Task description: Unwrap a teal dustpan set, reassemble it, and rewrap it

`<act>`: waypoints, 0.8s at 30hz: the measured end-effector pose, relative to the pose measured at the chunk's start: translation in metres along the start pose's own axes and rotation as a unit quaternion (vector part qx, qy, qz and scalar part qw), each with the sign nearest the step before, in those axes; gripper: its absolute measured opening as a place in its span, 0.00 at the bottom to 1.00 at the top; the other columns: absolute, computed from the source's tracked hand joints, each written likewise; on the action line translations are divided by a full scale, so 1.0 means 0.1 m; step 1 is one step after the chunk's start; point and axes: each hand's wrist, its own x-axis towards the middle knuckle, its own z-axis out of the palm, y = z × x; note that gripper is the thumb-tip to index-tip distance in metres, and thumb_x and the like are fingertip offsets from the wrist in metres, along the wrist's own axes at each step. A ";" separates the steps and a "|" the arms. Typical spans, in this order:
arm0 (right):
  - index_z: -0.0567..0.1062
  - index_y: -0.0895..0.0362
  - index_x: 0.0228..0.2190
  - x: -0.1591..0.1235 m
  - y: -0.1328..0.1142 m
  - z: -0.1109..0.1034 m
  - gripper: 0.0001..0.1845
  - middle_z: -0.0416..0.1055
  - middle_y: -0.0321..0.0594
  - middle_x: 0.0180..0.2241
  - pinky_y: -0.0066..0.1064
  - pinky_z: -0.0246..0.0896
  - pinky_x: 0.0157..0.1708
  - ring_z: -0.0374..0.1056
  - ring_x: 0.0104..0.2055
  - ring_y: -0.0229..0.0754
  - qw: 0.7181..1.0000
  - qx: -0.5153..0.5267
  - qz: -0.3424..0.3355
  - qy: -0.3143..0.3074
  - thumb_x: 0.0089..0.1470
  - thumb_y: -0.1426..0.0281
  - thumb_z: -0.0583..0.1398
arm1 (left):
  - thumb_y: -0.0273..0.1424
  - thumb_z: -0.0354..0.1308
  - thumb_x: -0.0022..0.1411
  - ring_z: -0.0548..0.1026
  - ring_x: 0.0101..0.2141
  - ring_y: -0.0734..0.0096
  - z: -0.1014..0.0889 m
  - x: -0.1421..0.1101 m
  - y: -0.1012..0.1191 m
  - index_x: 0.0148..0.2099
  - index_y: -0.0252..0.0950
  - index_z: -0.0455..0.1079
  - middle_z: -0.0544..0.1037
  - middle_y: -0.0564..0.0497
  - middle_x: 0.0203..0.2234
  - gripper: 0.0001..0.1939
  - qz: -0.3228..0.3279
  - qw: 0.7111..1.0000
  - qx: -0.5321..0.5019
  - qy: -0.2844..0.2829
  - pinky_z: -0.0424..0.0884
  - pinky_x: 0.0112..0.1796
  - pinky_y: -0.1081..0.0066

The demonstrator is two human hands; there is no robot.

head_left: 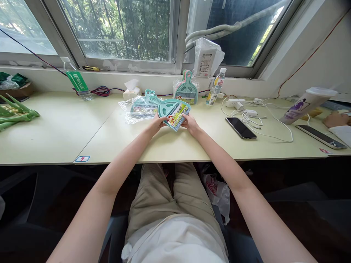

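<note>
A teal mini dustpan-and-brush set [171,109] with a yellow and blue card label is held tilted just above the desk. My left hand [158,123] grips its lower left edge, and the fingers of my right hand [191,125] close on its right edge. Just behind, to the left, lies a second teal dustpan set [142,106] amid crinkled clear plastic. Against the wall stand several nested dustpans [187,89], teal in front with a reddish edge behind, also partly in clear wrapping.
Right of my hands lie a phone [241,128], white cables and a power strip [236,102]. Bottles [216,87] [79,83] and a tissue pack [132,89] line the wall. A tilted cup [307,104] and another person's hand [336,119] are far right; green plastic pieces [16,115] lie left.
</note>
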 end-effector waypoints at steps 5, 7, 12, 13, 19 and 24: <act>0.67 0.52 0.42 -0.02 -0.04 -0.01 0.11 0.77 0.38 0.40 0.40 0.74 0.43 0.76 0.35 0.40 0.999 0.011 0.007 -0.032 0.58 0.64 0.57 | 0.20 0.62 0.45 0.77 0.39 0.65 0.01 -0.01 0.02 0.58 0.37 0.61 0.77 0.46 0.44 0.36 -0.004 1.000 0.000 0.000 0.76 0.38 0.67; 0.67 0.52 0.42 -0.03 -0.04 -0.01 0.11 0.77 0.37 0.40 0.40 0.75 0.43 0.76 0.34 0.39 0.999 0.008 0.010 -0.038 0.56 0.66 0.59 | 0.20 0.62 0.45 0.77 0.39 0.65 0.00 0.00 0.02 0.58 0.37 0.61 0.77 0.47 0.43 0.36 -0.008 1.000 0.001 0.008 0.76 0.40 0.66; 0.67 0.53 0.40 -0.03 -0.04 -0.02 0.10 0.77 0.37 0.38 0.42 0.75 0.44 0.76 0.34 0.39 0.999 0.013 0.019 -0.037 0.55 0.69 0.60 | 0.19 0.63 0.44 0.77 0.40 0.64 -0.01 0.02 0.00 0.58 0.37 0.61 0.77 0.45 0.45 0.37 -0.015 1.000 0.010 0.014 0.76 0.39 0.66; 0.68 0.53 0.40 -0.03 -0.04 -0.03 0.10 0.78 0.37 0.38 0.42 0.74 0.44 0.76 0.35 0.40 0.999 0.013 0.021 -0.039 0.55 0.69 0.61 | 0.19 0.64 0.44 0.77 0.40 0.63 -0.01 0.02 0.00 0.58 0.37 0.61 0.76 0.45 0.45 0.37 -0.013 1.000 0.012 0.014 0.76 0.39 0.66; 0.68 0.54 0.40 -0.03 -0.04 -0.04 0.09 0.78 0.41 0.41 0.41 0.74 0.45 0.77 0.37 0.41 0.998 0.015 0.029 -0.053 0.56 0.67 0.61 | 0.18 0.64 0.43 0.78 0.41 0.63 0.00 -0.01 0.03 0.58 0.38 0.61 0.76 0.45 0.46 0.38 -0.016 1.000 0.021 0.016 0.77 0.39 0.66; 0.68 0.54 0.40 -0.01 -0.01 -0.06 0.11 0.78 0.40 0.42 0.40 0.75 0.43 0.77 0.38 0.41 0.998 0.008 0.019 -0.065 0.54 0.69 0.62 | 0.18 0.65 0.43 0.78 0.41 0.63 -0.01 -0.01 0.03 0.57 0.38 0.61 0.77 0.45 0.45 0.38 -0.011 1.000 0.024 0.006 0.76 0.39 0.67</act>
